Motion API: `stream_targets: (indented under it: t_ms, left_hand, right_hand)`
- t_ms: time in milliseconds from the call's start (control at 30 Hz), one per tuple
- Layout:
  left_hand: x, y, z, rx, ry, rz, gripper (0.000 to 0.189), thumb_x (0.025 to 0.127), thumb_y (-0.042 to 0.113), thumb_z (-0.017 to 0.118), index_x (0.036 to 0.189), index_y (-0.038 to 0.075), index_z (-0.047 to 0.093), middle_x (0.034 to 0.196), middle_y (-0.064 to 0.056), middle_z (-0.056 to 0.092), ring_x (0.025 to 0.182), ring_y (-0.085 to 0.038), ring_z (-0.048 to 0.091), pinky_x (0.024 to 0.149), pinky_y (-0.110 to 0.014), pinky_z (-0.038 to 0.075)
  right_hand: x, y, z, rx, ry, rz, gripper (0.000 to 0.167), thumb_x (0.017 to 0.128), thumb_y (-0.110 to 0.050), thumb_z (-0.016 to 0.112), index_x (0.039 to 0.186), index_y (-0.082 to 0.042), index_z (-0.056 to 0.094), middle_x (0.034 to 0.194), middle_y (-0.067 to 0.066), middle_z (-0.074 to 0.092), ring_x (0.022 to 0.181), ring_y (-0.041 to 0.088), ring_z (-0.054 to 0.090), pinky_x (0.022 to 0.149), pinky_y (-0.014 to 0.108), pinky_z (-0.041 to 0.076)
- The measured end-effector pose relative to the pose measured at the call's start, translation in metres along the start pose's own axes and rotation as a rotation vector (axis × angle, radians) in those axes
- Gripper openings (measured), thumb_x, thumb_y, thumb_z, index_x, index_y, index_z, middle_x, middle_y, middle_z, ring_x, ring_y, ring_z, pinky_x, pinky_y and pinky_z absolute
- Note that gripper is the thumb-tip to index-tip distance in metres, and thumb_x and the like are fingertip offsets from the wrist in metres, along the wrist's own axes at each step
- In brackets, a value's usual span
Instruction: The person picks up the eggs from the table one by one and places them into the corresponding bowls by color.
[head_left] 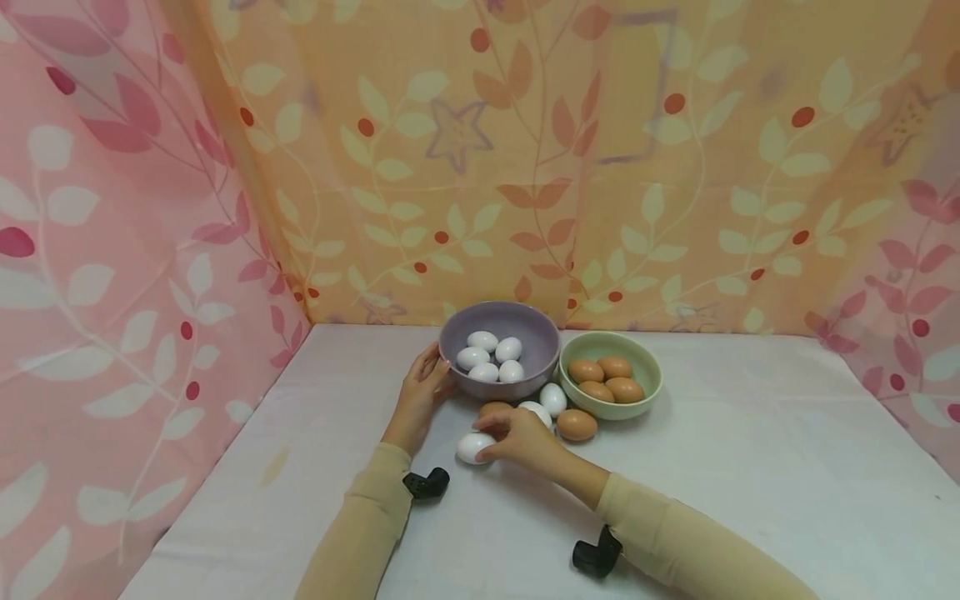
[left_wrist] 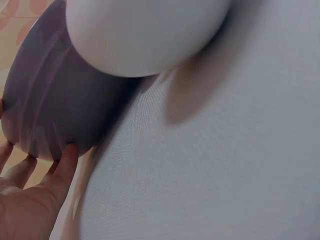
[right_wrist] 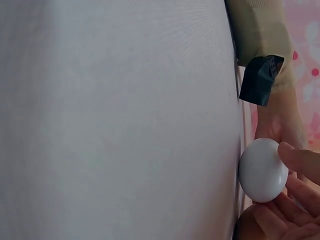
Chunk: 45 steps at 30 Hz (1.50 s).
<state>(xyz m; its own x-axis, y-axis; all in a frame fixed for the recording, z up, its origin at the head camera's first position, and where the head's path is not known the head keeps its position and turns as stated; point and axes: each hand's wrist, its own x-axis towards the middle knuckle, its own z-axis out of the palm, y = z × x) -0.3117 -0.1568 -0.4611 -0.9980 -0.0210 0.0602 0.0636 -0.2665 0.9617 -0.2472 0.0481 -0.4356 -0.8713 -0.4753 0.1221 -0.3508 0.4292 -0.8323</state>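
Note:
At the left side of the purple bowl (head_left: 540, 333), my left hand (head_left: 422, 396) touches the outer wall. Spread fingertips (left_wrist: 70, 150) rest against the bowl in the left wrist view. Several white eggs (head_left: 482, 342) lie inside it. My right hand (head_left: 525, 440) pinches a white egg (head_left: 472, 448) between thumb and fingers, low over the table in front of the bowl. That egg (right_wrist: 262, 170) shows large in the right wrist view, thumb on one side and fingers on the other. A brown egg (head_left: 495, 408) is partly hidden behind the right hand.
A green bowl (head_left: 652, 377) holding several brown eggs (head_left: 615, 367) stands right of the purple one. Two white eggs (head_left: 553, 400) and another brown egg (head_left: 577, 425) lie on the white tablecloth (head_left: 750, 450) before the bowls. Patterned curtains (head_left: 465, 208) enclose the back and sides.

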Motion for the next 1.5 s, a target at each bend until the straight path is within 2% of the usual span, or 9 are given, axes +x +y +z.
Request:
stream_targets:
  t_ms: [167, 467, 667, 833, 933, 1133, 1333, 1500]
  left_hand:
    - [0.000, -0.001, 0.000, -0.013, -0.005, 0.000, 0.052, 0.103, 0.019, 0.054, 0.152, 0.016, 0.037, 0.161, -0.005, 0.035, 0.144, -0.023, 0.039, 0.114, -0.050, 0.041]
    - [0.000, -0.004, 0.005, -0.012, -0.019, 0.006, 0.054, 0.104, 0.019, 0.053, 0.154, 0.013, 0.034, 0.162, -0.009, 0.032, 0.145, -0.028, 0.037, 0.114, -0.052, 0.040]
    - [0.002, -0.002, 0.007, -0.009, -0.036, 0.006, 0.053, 0.104, 0.020, 0.053, 0.154, 0.014, 0.035, 0.162, -0.008, 0.032, 0.144, -0.027, 0.039, 0.114, -0.053, 0.040]
    - [0.004, -0.002, 0.006, -0.010, -0.033, 0.003, 0.053, 0.104, 0.021, 0.054, 0.153, 0.015, 0.036, 0.161, -0.007, 0.033, 0.144, -0.026, 0.038, 0.114, -0.052, 0.039]
    - [0.006, -0.002, 0.006, -0.013, -0.031, -0.010, 0.053, 0.104, 0.019, 0.054, 0.153, 0.016, 0.036, 0.162, -0.006, 0.033, 0.145, -0.026, 0.039, 0.114, -0.051, 0.040]
    - [0.008, -0.001, 0.006, -0.004, -0.036, 0.012, 0.052, 0.104, 0.019, 0.053, 0.153, 0.016, 0.036, 0.161, -0.006, 0.034, 0.144, -0.026, 0.039, 0.113, -0.052, 0.042]
    - [0.002, 0.002, 0.006, -0.030, -0.023, 0.011, 0.053, 0.104, 0.017, 0.053, 0.154, 0.015, 0.035, 0.161, -0.008, 0.034, 0.145, -0.027, 0.038, 0.114, -0.051, 0.040]
    - [-0.005, 0.001, 0.002, -0.010, -0.006, 0.001, 0.053, 0.104, 0.017, 0.053, 0.154, 0.015, 0.035, 0.161, -0.008, 0.033, 0.145, -0.028, 0.038, 0.116, -0.052, 0.038]
  right_hand:
    - [0.001, 0.000, 0.002, -0.037, -0.005, -0.001, 0.038, 0.070, -0.011, 0.089, 0.105, -0.003, 0.076, 0.107, 0.008, 0.072, 0.098, 0.014, 0.064, 0.086, 0.020, 0.053]
    - [0.001, 0.000, 0.001, -0.102, 0.006, 0.069, 0.036, 0.069, -0.016, 0.090, 0.102, -0.008, 0.078, 0.100, 0.004, 0.077, 0.098, 0.014, 0.066, 0.085, 0.024, 0.054]
    - [0.001, 0.000, -0.006, -0.115, 0.029, 0.073, 0.034, 0.069, -0.022, 0.090, 0.100, -0.014, 0.079, 0.101, -0.002, 0.076, 0.095, 0.009, 0.063, 0.085, 0.022, 0.051]
    - [0.002, -0.004, -0.017, -0.035, 0.027, 0.047, 0.033, 0.071, -0.020, 0.089, 0.102, -0.012, 0.078, 0.104, 0.000, 0.076, 0.098, 0.009, 0.064, 0.088, 0.021, 0.052]
    - [0.002, -0.010, -0.026, 0.015, 0.019, 0.061, 0.035, 0.072, -0.019, 0.088, 0.105, -0.009, 0.078, 0.105, 0.003, 0.077, 0.097, 0.009, 0.066, 0.084, 0.021, 0.054]
    - [0.004, -0.022, -0.042, 0.088, 0.019, 0.089, 0.039, 0.075, -0.021, 0.087, 0.110, -0.007, 0.076, 0.106, 0.006, 0.076, 0.095, 0.011, 0.067, 0.080, 0.022, 0.055]
    - [0.010, -0.026, -0.054, 0.114, 0.044, 0.122, 0.040, 0.076, -0.023, 0.086, 0.113, -0.011, 0.076, 0.107, 0.004, 0.077, 0.098, 0.010, 0.066, 0.086, 0.023, 0.053]
    - [0.015, -0.027, -0.060, 0.163, 0.049, 0.124, 0.040, 0.078, -0.023, 0.085, 0.114, -0.009, 0.075, 0.107, 0.005, 0.077, 0.095, 0.008, 0.067, 0.084, 0.023, 0.054]
